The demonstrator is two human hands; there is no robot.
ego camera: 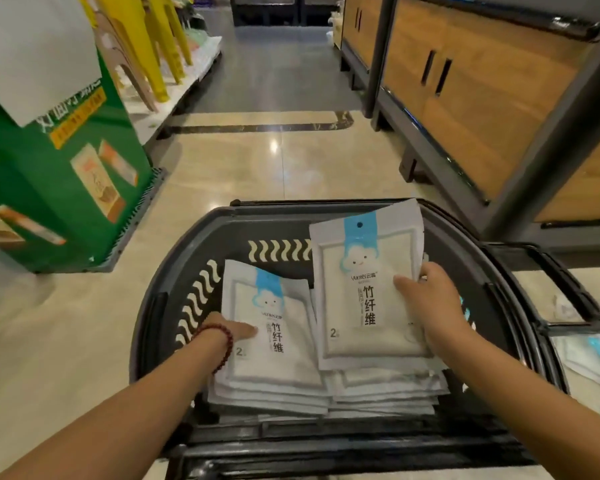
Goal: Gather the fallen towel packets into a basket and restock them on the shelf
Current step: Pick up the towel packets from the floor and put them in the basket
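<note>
Basket (222, 223) is black plastic and holds towel packets. Our left hand (234, 330) rests on the left stack (278, 358), one digit flat on top; we can't tell the grip. Our right hand (430, 299) clamps a raised bundle (364, 289) over the right stack (385, 386), thumb in front, fingers behind. Loose packets (589, 355) lie on the tile floor (257, 174) right of the basket. Green display stand (66, 168) left, wood-panel shelf unit (482, 98) right, yellow stools (160, 36) beyond.
</note>
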